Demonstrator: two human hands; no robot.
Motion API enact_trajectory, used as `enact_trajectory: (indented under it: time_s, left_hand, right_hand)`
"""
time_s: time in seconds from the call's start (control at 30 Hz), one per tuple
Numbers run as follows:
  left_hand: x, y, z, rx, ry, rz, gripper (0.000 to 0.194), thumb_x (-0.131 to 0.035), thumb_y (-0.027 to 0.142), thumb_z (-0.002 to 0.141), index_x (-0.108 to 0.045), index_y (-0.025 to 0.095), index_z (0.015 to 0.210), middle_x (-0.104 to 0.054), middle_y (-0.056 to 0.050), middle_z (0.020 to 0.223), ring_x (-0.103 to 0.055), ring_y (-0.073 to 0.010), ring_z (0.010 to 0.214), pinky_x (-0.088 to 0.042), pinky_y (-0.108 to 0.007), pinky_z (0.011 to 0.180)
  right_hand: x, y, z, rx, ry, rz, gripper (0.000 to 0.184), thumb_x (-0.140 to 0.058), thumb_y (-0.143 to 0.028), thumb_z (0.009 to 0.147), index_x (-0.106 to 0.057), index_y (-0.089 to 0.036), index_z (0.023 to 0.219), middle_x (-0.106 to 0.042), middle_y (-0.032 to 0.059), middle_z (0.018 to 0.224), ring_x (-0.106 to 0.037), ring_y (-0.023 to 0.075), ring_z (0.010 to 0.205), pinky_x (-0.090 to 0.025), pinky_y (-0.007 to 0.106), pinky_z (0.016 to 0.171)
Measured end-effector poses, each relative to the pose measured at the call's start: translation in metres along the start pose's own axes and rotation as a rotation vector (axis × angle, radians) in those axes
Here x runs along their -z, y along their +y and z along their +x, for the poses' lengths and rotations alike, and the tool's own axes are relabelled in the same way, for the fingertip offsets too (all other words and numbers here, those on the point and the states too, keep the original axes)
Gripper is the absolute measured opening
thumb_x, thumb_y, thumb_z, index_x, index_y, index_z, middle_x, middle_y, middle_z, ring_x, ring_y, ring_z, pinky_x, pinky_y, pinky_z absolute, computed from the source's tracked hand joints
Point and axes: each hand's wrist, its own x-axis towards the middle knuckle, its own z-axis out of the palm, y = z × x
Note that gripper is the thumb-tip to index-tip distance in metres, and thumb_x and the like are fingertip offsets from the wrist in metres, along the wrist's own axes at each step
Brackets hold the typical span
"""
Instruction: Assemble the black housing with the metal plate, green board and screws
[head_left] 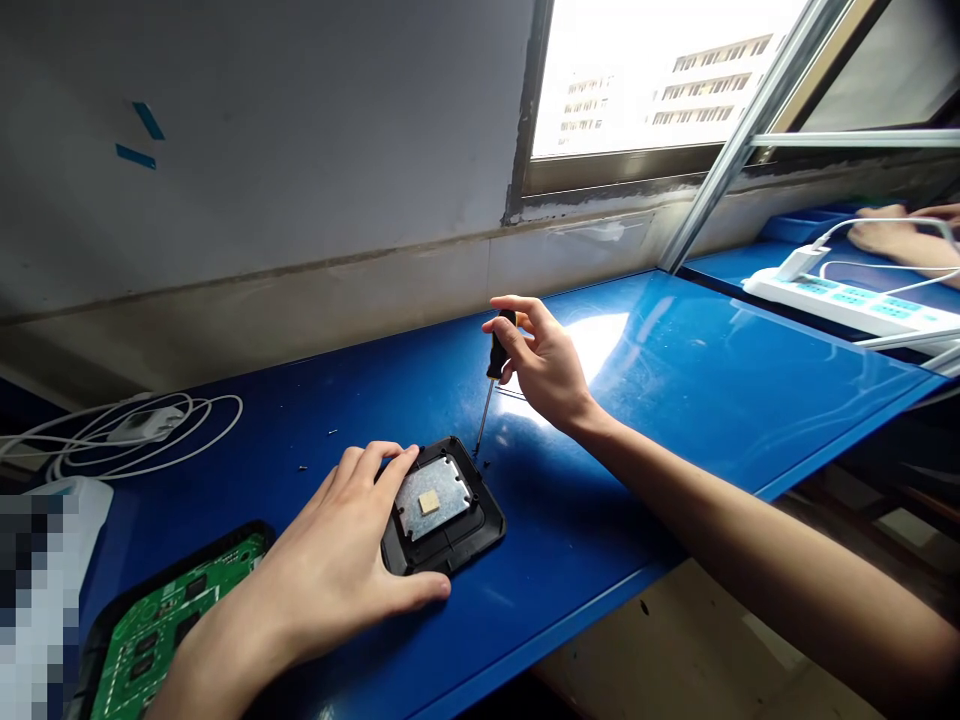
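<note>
My right hand [544, 365] is closed on the handle of a screwdriver [496, 350], black with some yellow. Its thin shaft slants down, and the tip is at small dark screws [486, 463] on the blue table, just beyond the cover's right corner. My left hand [337, 550] grips the near-left side of a square black plastic cover [491, 520], thumb along the front edge and fingers at the back. Inside the cover lies a silver metal plate [450, 487] with a small beige pad [428, 502] on it. Left of my left wrist, a green circuit board [161, 610] sits in a black housing, partly hidden by my forearm.
Two small screws [302, 468] lie on the blue table [600, 500] behind my left hand. A coiled white cable [217, 425] with an adapter is at far left. Beyond a metal post [712, 190] are a white power strip [847, 300] and another person's hand [881, 235].
</note>
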Motion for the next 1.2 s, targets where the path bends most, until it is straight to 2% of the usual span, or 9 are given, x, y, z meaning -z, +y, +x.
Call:
enact_trajectory:
  time_s: [0.23, 0.57, 0.77, 1.2]
  left_hand:
    - [0.0003, 0.0008, -0.0002, 0.006, 0.013, -0.003, 0.108, -0.078, 0.067, 0.069, -0.039, 0.023, 0.159, -0.048, -0.012, 0.148, -0.048, -0.0395, 0.132, -0.049, -0.053, 0.111]
    - [-0.0002, -0.0002, 0.0015, -0.008, 0.011, 0.006, 0.108, -0.078, 0.068, 0.07, -0.038, 0.022, 0.159, -0.047, -0.013, 0.148, -0.047, -0.0384, 0.131, -0.048, -0.054, 0.112]
    - [-0.0003, 0.0009, 0.0005, -0.014, 0.021, -0.004, 0.106, -0.078, 0.068, 0.071, -0.039, 0.022, 0.158, -0.048, -0.013, 0.147, -0.048, -0.0382, 0.131, -0.048, -0.053, 0.111]
    - [0.0, -0.0004, -0.0006, -0.039, 0.031, 0.006, 0.103, -0.078, 0.068, 0.072, -0.04, 0.025, 0.157, -0.048, -0.012, 0.147, -0.049, -0.0378, 0.129, -0.048, -0.054, 0.111]
  right_hand:
    - [0.0001, -0.0017, -0.0023, 0.024, -0.001, -0.049, 0.028, -0.065, -0.045, 0.096, -0.063, -0.028, 0.118, -0.065, 0.0019, 0.097, -0.061, 0.0086, 0.058, -0.054, 0.02, 0.044]
    - [0.0027, -0.0038, -0.0012, 0.015, 0.006, 0.012, 0.029, -0.066, -0.043, 0.095, -0.063, -0.026, 0.118, -0.066, 0.0034, 0.098, -0.063, 0.01, 0.063, -0.055, 0.02, 0.046]
    - [0.0032, -0.0032, -0.001, 0.027, 0.0, 0.005, 0.032, -0.067, -0.05, 0.093, -0.063, -0.027, 0.116, -0.066, 0.003, 0.096, -0.065, 0.0117, 0.067, -0.055, 0.02, 0.047]
    - [0.0027, -0.0034, 0.0004, 0.032, 0.0, 0.028, 0.028, -0.067, -0.045, 0.095, -0.064, -0.026, 0.115, -0.067, 0.0016, 0.092, -0.064, 0.0108, 0.063, -0.055, 0.021, 0.046]
